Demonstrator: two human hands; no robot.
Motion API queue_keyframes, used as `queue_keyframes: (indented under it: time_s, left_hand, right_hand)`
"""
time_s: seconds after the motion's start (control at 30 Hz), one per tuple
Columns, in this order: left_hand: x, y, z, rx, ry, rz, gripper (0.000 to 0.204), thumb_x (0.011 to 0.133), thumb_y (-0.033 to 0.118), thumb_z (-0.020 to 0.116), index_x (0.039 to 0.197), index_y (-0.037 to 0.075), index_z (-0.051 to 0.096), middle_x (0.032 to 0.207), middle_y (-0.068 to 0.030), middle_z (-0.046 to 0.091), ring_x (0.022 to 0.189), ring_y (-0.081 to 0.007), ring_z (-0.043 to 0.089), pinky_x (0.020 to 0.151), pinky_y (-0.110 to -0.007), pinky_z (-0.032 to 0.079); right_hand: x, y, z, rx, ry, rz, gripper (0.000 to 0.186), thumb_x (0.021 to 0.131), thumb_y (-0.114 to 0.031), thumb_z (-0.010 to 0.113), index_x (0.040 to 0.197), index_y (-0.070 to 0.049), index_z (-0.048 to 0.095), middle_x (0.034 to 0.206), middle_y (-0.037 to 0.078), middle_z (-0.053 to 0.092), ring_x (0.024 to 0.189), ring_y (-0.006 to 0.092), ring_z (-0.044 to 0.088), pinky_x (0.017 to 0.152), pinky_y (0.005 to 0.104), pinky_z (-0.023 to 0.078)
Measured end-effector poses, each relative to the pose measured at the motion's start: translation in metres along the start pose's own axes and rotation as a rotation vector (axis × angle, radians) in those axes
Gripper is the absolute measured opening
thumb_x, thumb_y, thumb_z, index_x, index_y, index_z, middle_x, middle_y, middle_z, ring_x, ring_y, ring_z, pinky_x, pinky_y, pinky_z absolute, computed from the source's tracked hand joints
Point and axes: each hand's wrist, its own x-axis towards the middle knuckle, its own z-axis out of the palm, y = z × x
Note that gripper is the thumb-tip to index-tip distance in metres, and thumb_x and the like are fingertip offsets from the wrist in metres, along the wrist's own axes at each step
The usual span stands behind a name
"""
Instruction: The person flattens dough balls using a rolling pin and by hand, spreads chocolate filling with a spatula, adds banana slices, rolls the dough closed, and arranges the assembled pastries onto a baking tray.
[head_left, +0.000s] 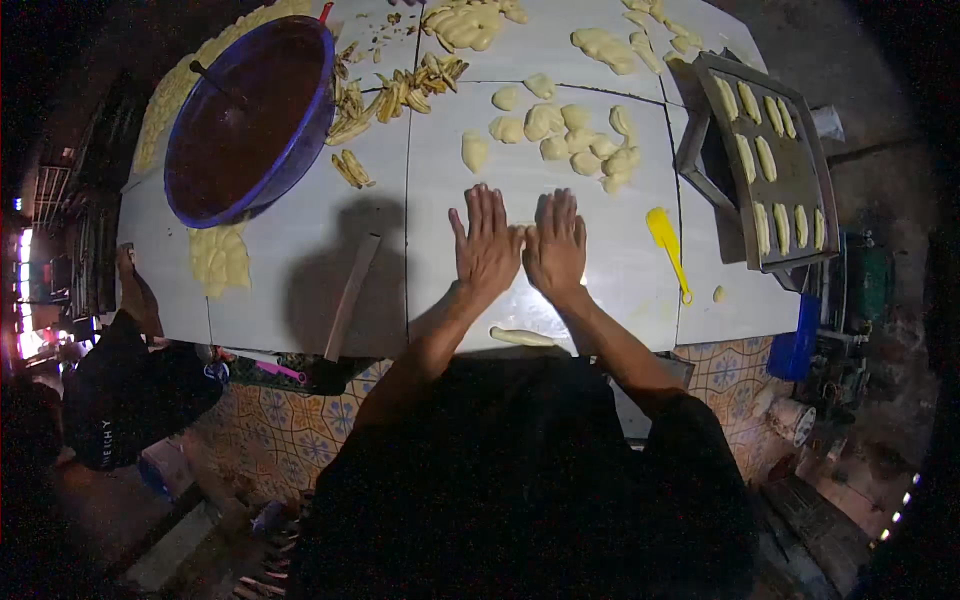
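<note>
My left hand (484,240) and my right hand (553,245) lie palms down on the white worktop (360,200), fingers stretched out, with a little pale dough showing between their thumbs; what is under the palms is hidden. A short dough roll (525,338) rests nearer me at the edge. Just beyond my fingers are several dough lumps (545,120). A yellow plastic scraper (665,240) lies to my right, and a long flat metal strip (350,295) to my left.
A blue basin of brown liquid (245,130) stands back left, near peeled banana pieces (410,90) and flattened dough (215,255). A metal tray (810,170) with several shaped dough pieces sits tilted at the right. Another person in dark clothing (130,390) is at the left.
</note>
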Motion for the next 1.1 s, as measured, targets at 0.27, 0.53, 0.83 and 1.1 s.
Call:
queue_keyframes:
  time_s: [0.27, 0.53, 0.83, 1.1]
  left_hand:
    - [0.039, -0.024, -0.015, -0.609, 0.040, 0.161, 0.075, 0.096, 0.017, 0.061, 0.153, -0.009, 0.020, 0.138, -0.0219, 0.057, 0.139, -0.0437, 0.040, 0.113, -0.058, 0.026]
    - [-0.002, -0.014, -0.040, -0.781, 0.006, 0.005, 0.051, 0.086, -0.004, 0.067, 0.135, 0.003, 0.058, 0.126, -0.0167, 0.066, 0.112, -0.0334, 0.066, 0.094, -0.037, 0.054]
    - [-0.126, 0.006, -0.072, -0.783, -0.355, 0.013, 0.054, 0.080, -0.005, 0.071, 0.132, 0.003, 0.060, 0.138, -0.0199, 0.057, 0.124, -0.0341, 0.056, 0.104, -0.040, 0.047]
    - [-0.126, 0.022, -0.050, -0.646, -0.235, -0.221, 0.044, 0.068, -0.003, 0.079, 0.111, 0.001, 0.071, 0.101, -0.0172, 0.065, 0.086, -0.0306, 0.066, 0.079, -0.038, 0.057]
  right_hand:
    - [0.038, 0.021, -0.024, 0.440, 0.212, 0.019, 0.039, 0.099, -0.020, 0.056, 0.128, 0.005, 0.057, 0.133, 0.030, 0.056, 0.127, 0.0466, 0.050, 0.104, 0.0483, 0.044]
    - [-0.002, 0.011, -0.046, 0.775, -0.199, 0.124, 0.032, 0.088, -0.004, 0.064, 0.119, -0.004, 0.069, 0.113, 0.020, 0.068, 0.097, 0.0355, 0.065, 0.087, 0.0411, 0.053]
    - [-0.112, 0.017, -0.102, 0.656, -0.567, -0.157, 0.062, 0.081, 0.008, 0.063, 0.141, -0.004, 0.053, 0.134, 0.024, 0.056, 0.117, 0.0395, 0.057, 0.100, 0.0415, 0.049]
    - [-0.112, 0.006, -0.080, 0.606, -0.489, -0.080, 0.053, 0.076, 0.005, 0.072, 0.128, 0.000, 0.062, 0.119, 0.020, 0.063, 0.105, 0.0349, 0.063, 0.085, 0.0402, 0.054]
